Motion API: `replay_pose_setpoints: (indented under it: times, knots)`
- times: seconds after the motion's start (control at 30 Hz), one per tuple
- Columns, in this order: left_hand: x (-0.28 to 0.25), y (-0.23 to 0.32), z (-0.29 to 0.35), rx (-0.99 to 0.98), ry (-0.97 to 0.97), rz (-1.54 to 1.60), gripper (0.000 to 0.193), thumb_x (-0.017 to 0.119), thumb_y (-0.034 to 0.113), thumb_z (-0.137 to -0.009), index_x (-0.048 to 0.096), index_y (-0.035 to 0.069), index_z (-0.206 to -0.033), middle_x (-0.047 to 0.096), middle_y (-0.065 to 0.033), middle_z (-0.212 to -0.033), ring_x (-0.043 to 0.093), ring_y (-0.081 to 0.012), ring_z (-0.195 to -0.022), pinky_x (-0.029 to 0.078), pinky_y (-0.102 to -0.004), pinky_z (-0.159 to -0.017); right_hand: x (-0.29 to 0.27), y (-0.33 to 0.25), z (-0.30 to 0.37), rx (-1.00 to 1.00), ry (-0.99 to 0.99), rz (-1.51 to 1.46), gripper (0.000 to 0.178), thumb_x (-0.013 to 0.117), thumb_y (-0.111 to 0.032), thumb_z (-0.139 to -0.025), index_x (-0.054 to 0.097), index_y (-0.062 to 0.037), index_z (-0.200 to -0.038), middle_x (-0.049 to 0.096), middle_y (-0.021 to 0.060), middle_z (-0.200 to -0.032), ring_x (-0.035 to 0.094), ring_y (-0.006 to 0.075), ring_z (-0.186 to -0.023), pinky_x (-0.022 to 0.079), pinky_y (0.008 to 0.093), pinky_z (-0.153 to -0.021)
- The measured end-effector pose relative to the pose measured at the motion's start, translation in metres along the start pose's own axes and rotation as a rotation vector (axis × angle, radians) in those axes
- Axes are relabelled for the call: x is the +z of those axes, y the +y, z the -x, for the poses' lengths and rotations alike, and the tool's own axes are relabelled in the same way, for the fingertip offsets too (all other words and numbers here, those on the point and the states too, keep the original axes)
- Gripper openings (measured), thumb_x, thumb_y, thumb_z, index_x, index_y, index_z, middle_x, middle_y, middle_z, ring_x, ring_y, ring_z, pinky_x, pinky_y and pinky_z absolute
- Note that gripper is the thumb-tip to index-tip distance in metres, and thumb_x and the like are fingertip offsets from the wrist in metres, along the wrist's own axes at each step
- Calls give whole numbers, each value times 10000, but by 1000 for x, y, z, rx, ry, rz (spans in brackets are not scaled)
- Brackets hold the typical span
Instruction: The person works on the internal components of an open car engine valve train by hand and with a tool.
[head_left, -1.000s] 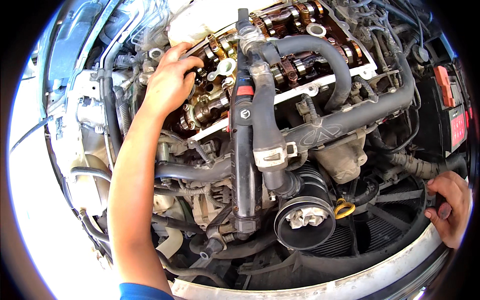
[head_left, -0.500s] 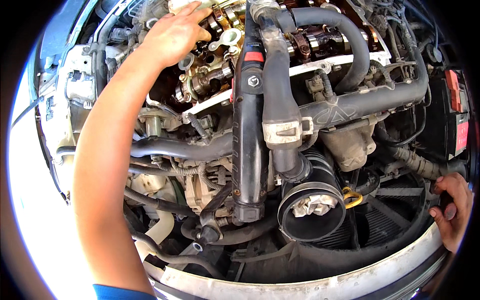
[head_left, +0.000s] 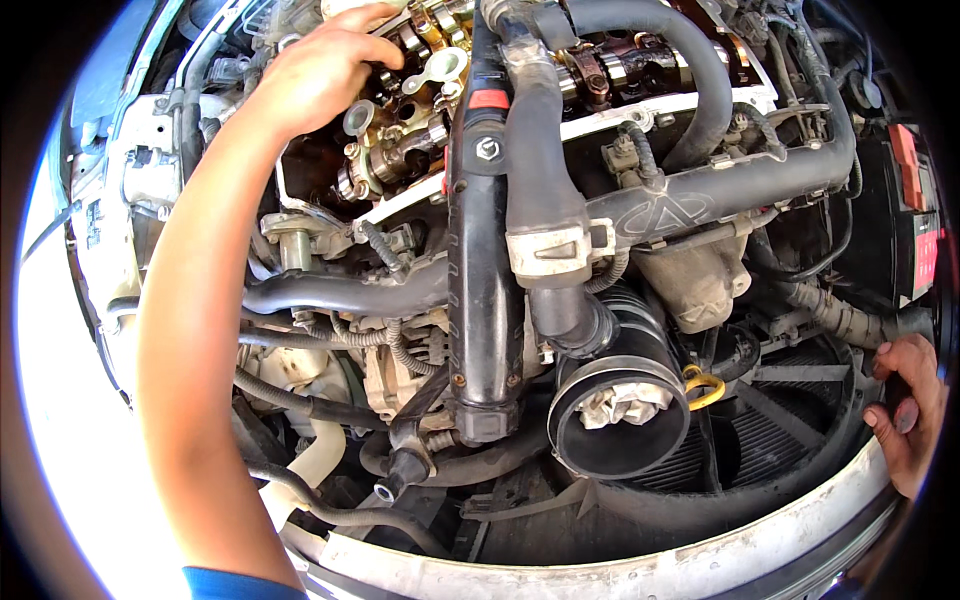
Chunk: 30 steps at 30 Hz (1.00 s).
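Left hand over an open engine top

The open engine top (head_left: pixel 600 127) lies at the upper middle of the view, beyond the front of the car. Its long axis slants from lower left to upper right, and the metal shafts (head_left: pixel 405 153) inside run the same way. A long black bar (head_left: pixel 484 300) crosses in front of it, nearly upright in the view, alongside a thick bent hose (head_left: pixel 545 180).

The left hand (head_left: pixel 318 78) reaches to the engine top's left end, its fingers pointing up and right. Two show apart, with a gap between them; the tips' contact with the metal cannot be made out. The right hand (head_left: pixel 915 395) is at the far right, near the fan (head_left: pixel 780 430), its fingers curled. A dark, reddish round end shows among them, too small to identify, so I cannot tell whether they grip anything.

A triangular mark in an oval is moulded on the wide black pipe (head_left: pixel 740 188). The black battery (head_left: pixel 880 230) bears a red label (head_left: pixel 926 260) with print too small to read.

The pale front edge (head_left: pixel 640 556) of the car curves along the bottom. Blue bodywork (head_left: pixel 108 85) stands at upper left, above a bright white glare.
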<state>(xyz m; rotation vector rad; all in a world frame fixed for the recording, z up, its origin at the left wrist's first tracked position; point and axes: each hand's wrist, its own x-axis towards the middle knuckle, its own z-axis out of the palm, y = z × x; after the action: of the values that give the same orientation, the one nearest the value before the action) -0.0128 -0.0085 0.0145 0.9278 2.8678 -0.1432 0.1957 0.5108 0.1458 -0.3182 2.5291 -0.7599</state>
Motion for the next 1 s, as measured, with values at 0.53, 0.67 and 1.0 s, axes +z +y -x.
replay_pose_setpoints:
  times: [0.53, 0.67, 1.0]
  knots:
    - [-9, 26, -23, -16, -307, -372, 245, 579, 283, -909, 776, 170, -1002, 739, -124, -984, 704, -328, -955, 541, -456, -831, -6, 20, 13, -151, -89, 262, 553, 746, -10, -695, 578, 12, -1221, 594, 158, -1031, 587, 280, -887, 470, 383, -815]
    - [-6, 14, -18, 58, -284, -385, 242, 572, 244, -892, 770, 199, -1025, 736, -114, -982, 701, -329, -956, 542, -457, -826, -7, 27, 13, -199, -78, 190, 580, 757, -16, -683, 578, 8, -1234, 596, 160, -1048, 590, 284, -894, 475, 386, -824]
    - [3, -4, -13, 255, -111, -312, 267, 702, 122, -835, 741, 179, -1093, 683, -88, -884, 680, -339, -849, 532, -467, -715, -16, -5, -13, -212, -163, 271, 529, 839, 8, -738, 631, -33, -1223, 706, 137, -1090, 693, 313, -938, 552, 387, -828]
